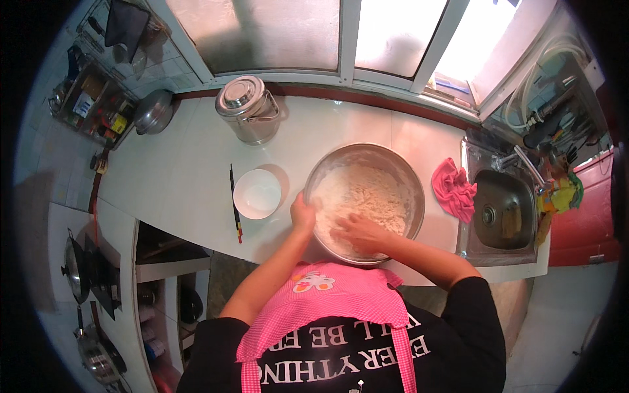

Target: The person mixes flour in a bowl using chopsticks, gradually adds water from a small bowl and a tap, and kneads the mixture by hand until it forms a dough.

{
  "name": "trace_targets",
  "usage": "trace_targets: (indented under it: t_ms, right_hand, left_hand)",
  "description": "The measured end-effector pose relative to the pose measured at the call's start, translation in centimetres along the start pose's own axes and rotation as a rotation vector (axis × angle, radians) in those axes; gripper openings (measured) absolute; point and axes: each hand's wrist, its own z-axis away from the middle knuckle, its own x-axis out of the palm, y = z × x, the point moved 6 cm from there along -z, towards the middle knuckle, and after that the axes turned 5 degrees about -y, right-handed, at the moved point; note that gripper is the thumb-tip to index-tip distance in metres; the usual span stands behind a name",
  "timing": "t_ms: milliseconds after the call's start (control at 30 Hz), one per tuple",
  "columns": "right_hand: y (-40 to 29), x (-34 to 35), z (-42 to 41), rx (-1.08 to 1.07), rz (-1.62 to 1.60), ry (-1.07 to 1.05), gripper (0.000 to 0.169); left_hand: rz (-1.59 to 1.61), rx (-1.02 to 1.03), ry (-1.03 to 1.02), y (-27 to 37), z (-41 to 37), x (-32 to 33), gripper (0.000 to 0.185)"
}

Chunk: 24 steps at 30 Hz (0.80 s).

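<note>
A large stainless steel bowl (417,196) stands near the counter's front edge, holding white flour (331,189) on its left and crumbly, damp-looking dough flakes (378,196) on its right. My left hand (303,214) grips the bowl's left rim. Inside the bowl, my right hand (362,234) lies on the flour with its fingers spread and partly sunk in. Nothing is visible in that palm, though its underside is hidden. To the left sits a white bowl (257,194) with a pair of dark chopsticks (235,204) beside it.
A lidded metal pail (248,110) stands at the back of the white counter (172,147). A pink cloth (453,189) lies at the left edge of the sink (506,211), under a faucet (528,164). A metal pot (154,112) and a condiment rack (96,105) occupy the far left corner.
</note>
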Motion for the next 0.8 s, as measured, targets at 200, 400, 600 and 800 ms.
trace_targets:
  t_ms: [200, 400, 600, 800]
  right_hand:
    - [7.2, -3.0, -5.2, 0.222, 0.24, 0.26, 0.046]
    - [8.4, -3.6, 4.8, 0.588, 0.094, 0.057, 0.064]
    - [1.2, -1.7, 3.2, 0.403, -0.056, -0.028, 0.064]
    - [4.3, -1.5, -4.6, 0.412, -0.186, 0.236, 0.055]
  left_hand:
    - [0.006, 0.014, -0.018, -0.6, -0.4, -0.4, 0.039]
    - [0.003, 0.003, 0.052, -0.6, 0.1, -0.1, 0.041]
    - [0.022, -0.023, 0.042, 0.4, 0.4, 0.0, 0.041]
    - [0.026, 0.037, 0.027, -1.9, -0.8, -0.2, 0.039]
